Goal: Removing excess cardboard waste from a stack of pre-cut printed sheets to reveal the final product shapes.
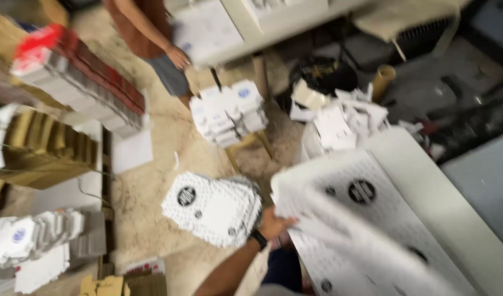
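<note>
The left hand, a dark watch at its wrist, grips the near left edge of a stack of sheets: thumb on top, fingers curled under the top sheets, which lift and blur toward the near right. The right hand is out of view. The sheets are flat white card, die-cut, each printed with a round black mark, and they lie on a pale table whose far edge runs diagonally from the middle toward the near right; a bare strip of table stays open along that edge. Just left of the hand, a fanned pile of the same white cutouts sits on the floor, its scalloped edges overlapping, nearly touching the hand. Bare tan floor, rough and speckled, opens left of the pile and runs far toward another person standing by a white bench. Between them a stool carries stacked white cards. Far left, a long row of red-and-white boxes leans diagonally; brown corrugated card lies below it. Loose white scraps crowd the far right.
</note>
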